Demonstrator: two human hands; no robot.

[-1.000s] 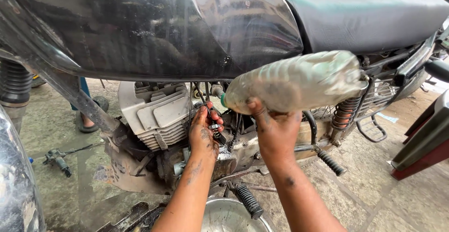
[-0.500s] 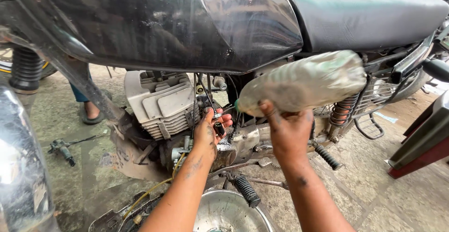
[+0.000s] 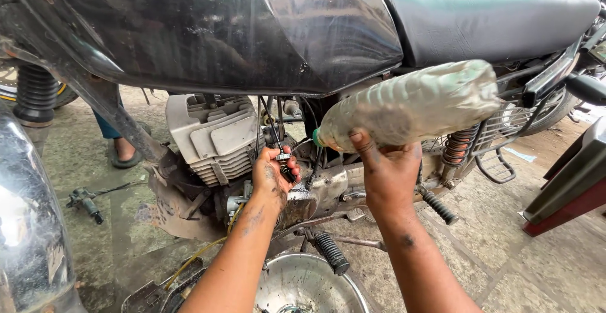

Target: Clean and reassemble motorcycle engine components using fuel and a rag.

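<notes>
Steel bowl (image 3: pixel 303 284), round and shiny, lowest in view, on the concrete floor (image 3: pixel 505 256) between the two forearms. Black ribbed rubber footpeg (image 3: pixel 331 252) just above its rim. Yellow thin hose (image 3: pixel 196 256) off to the left of the bowl, running up toward the engine.

Left hand (image 3: pixel 274 175), grease-stained, curled shut around a small dark metal part (image 3: pixel 285 165) low on the engine side; fingers (image 3: pixel 291 171) pressed together over it, black cables (image 3: pixel 273 127) rising just above the knuckles.

Right hand (image 3: pixel 386 171) closed around the underside of a grimy clear plastic bottle (image 3: pixel 413 105), thumb (image 3: pixel 361 144) up against its wall. Bottle held nearly level, tilted slightly neck-down, green cap end (image 3: pixel 317 137) pointing left toward the engine, just beside the left hand.

Behind the hands, grey finned engine cylinder (image 3: pixel 211 139) of the motorcycle, with a dented silver side cover (image 3: pixel 328 183) under the bottle's neck. Orange coil rear spring (image 3: pixel 456 146) to the right, partly hidden by the bottle.

Above, glossy black fuel tank (image 3: pixel 221 29) and dark green-grey padded seat (image 3: pixel 486 16).

Farther left, on the ground, another person's sandalled foot (image 3: pixel 123 155) beyond the frame, and a small dark tool (image 3: pixel 85 200) lying apart.
</notes>
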